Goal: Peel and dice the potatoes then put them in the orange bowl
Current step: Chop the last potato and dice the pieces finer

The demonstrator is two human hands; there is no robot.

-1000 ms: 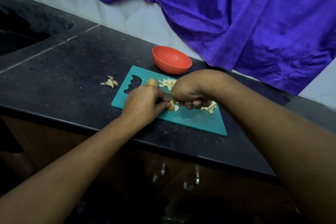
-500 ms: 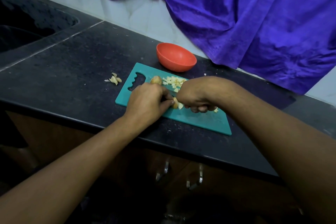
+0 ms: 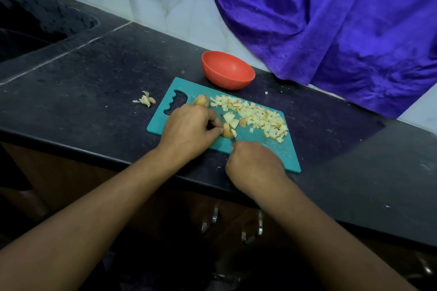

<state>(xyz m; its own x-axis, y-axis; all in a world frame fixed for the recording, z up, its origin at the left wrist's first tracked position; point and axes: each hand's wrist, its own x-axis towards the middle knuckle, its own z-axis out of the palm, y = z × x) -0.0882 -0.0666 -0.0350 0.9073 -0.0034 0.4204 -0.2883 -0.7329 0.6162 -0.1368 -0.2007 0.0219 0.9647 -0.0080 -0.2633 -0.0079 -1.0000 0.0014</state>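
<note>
Black speckled tabletop point(image 3: 94, 92) runs along a white tiled wall point(image 3: 179, 12), with a purple cloth point(image 3: 331, 19) hanging over the wall at the back right and a dark sink point(image 3: 35, 30) set in at the far left. A teal board point(image 3: 257, 137) lies at an angle near the front edge, its handle cut-out towards your left.

Your left grip point(image 3: 189, 130) rests on the board with fingers curled, and its fingertips pinch a potato piece point(image 3: 228, 129) that is partly cut, pale faces showing. Your right grip point(image 3: 254, 163) is clenched round a knife point(image 3: 234, 140) at the board's near edge. A bit of red handle shows at the top of the fist, and the thin blade runs up beside the pinched piece.

A pile of diced potato point(image 3: 255, 116) spreads across the far half of the board, just right of your left grip. One rounder potato chunk point(image 3: 201, 100), with skin on, sits by the cut-out, just beyond your left knuckles.

An orange bowl point(image 3: 228, 69) stands upright on the tabletop just past the board's far edge; you cannot tell whether they touch. A few peels point(image 3: 146, 100) lie on the tabletop left of the board, apart from it.

Below the tabletop's edge, two metal cabinet handles point(image 3: 214, 217) catch a little light.
</note>
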